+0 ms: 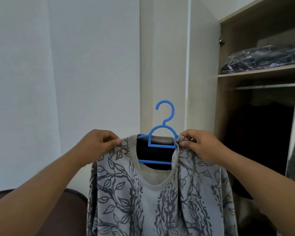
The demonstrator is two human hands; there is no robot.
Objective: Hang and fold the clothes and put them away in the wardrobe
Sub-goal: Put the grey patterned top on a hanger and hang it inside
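The wardrobe (255,99) stands open on the right. Under its rail (266,86), dark clothes (259,142) fill the space. A plastic bag (262,57) fills the shelf (257,72) above.

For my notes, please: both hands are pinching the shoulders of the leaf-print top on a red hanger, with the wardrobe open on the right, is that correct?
Not quite: the hanger is blue, as the head view shows. Both the left hand and right hand pinch the shoulders of the leaf-print top, with the wardrobe open on the right.

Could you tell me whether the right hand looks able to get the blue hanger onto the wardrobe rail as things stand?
Probably yes: the right hand pinches the sweater beside the blue hanger, and the open wardrobe's rail has free space.
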